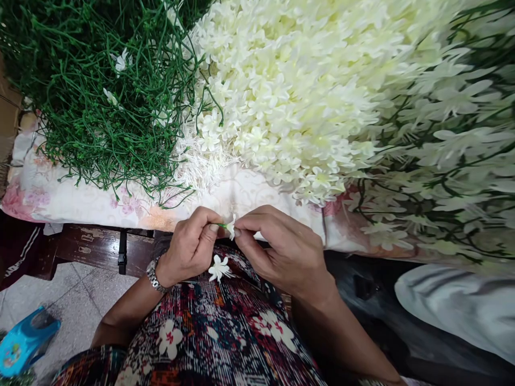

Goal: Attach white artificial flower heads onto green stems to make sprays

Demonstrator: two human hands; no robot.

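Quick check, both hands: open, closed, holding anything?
Left hand: closed, pinching a thin green stem.
Right hand: closed, fingertips pinching a small white flower at the stem's end.

Ahead of the hands, a heap of white flowers (306, 91) and a tangle of green stems (108, 91) fill most of the cloth-covered table (80, 201), leaving only a narrow bare strip along its near edge. The lap (225, 332) below lies open, save one loose flower (218, 267). Flowered stems (454, 161) crowd the right side.
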